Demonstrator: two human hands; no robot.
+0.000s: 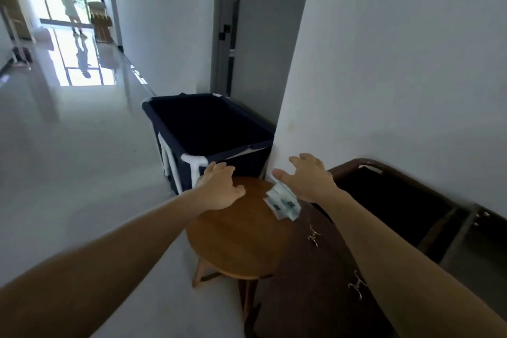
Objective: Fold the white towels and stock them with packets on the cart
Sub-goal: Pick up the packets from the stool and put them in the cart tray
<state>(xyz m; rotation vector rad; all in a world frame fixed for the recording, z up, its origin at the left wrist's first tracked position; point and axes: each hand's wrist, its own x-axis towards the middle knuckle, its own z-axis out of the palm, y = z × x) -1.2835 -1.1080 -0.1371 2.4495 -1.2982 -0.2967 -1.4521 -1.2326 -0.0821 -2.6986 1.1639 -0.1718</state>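
Both our hands stretch out with fingers spread and grasp nothing, over a round wooden stool [238,230] at the centre of the frame. Our right hand [307,178] hovers just above the small stack of white-and-teal packets [284,204] on the stool's right edge, covering the stack's far end; we cannot tell whether skin touches them. The stack's long axis runs diagonally, from upper left to lower right. Our left hand [219,186] sits well to the left, over the stool's far rim beside a navy fabric hamper [241,162] on a white tube frame, so the right looks better placed to lift the packets. They appear thin, flat and glossy. Right of the stool stands the dark brown cart [301,269], smooth-sided, with metal hooks [314,236]. No towels are in view.
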